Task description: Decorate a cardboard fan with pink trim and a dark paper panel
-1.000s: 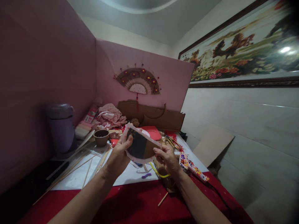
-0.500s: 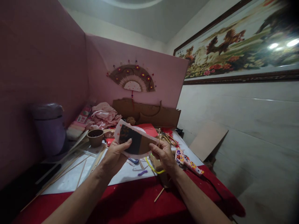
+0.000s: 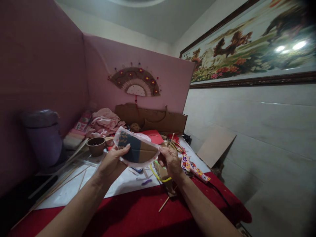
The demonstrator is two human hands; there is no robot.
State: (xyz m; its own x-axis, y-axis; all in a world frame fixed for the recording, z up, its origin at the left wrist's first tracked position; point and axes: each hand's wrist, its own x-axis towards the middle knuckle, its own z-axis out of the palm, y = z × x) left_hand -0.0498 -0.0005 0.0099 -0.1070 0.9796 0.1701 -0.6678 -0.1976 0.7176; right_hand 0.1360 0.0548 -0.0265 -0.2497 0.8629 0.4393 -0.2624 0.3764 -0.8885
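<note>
Over the table I hold up a half-circle of cardboard (image 3: 144, 151), its brown and dark blue printed face towards me. Pale cloth with pink spots wraps past its edge as a border. My left hand (image 3: 114, 163) is closed on the left side, thumb on the face and fingers behind. At the right corner, my right hand (image 3: 171, 162) pinches the cloth border. A thin wooden stick (image 3: 172, 140) rises out of that same hand, tilted; its lower end is hidden by the fingers.
A flowered glue gun (image 3: 195, 169) lies on the right with its cord. Brown cup (image 3: 95, 146), thin sticks (image 3: 66, 181) and crumpled pink cloth (image 3: 106, 120) sit left. Beneath my hands are a yellow loop (image 3: 158, 176) and scissors-like gold handles. A decorated fan (image 3: 138, 80) hangs behind.
My right thumb and fingers have slid from the cardboard's face to its right corner. The stick leans more to the right. The whole view has shifted, so things appear further left.
</note>
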